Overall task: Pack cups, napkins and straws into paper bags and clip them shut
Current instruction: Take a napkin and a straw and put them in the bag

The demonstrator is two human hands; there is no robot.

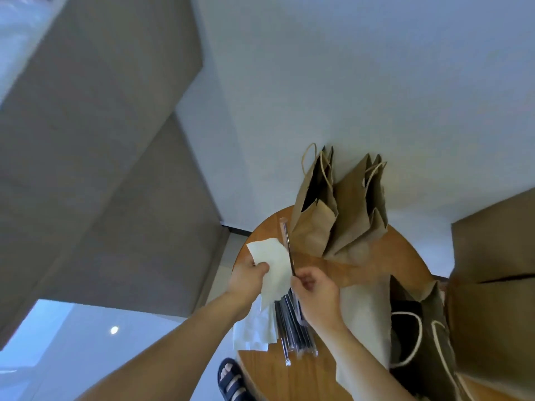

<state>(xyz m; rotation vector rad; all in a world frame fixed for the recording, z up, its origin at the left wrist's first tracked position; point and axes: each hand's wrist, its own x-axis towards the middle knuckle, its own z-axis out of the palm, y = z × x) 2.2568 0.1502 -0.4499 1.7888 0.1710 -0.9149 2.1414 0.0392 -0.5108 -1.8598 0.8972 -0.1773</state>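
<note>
**Pairing a napkin with a straw for one bag.** On the near part of the round table (275, 374), a pile of wrapped straws (292, 331) and a stack of napkins (252, 331) lie under the wrists. Above them the left hand (249, 277) pinches one white napkin (273, 261) between thumb and fingers. The right hand (317, 293) pinches the lower end of a single straw (286, 241), which stands upright along the napkin's edge.

The step probably goes best if the straw is laid against the napkin so that one hand carries both. The other is then free to spread a bag mouth.

A sandalled foot (231, 377) shows below the table edge. An open bag with white rope handles (428, 342) sits just right of the right forearm; its dark interior hides any contents. Beyond the hands two brown paper bags (312, 224) stand upright and touching. Their narrow mouths may snag the long straw. No cups or clips are in view.
</note>
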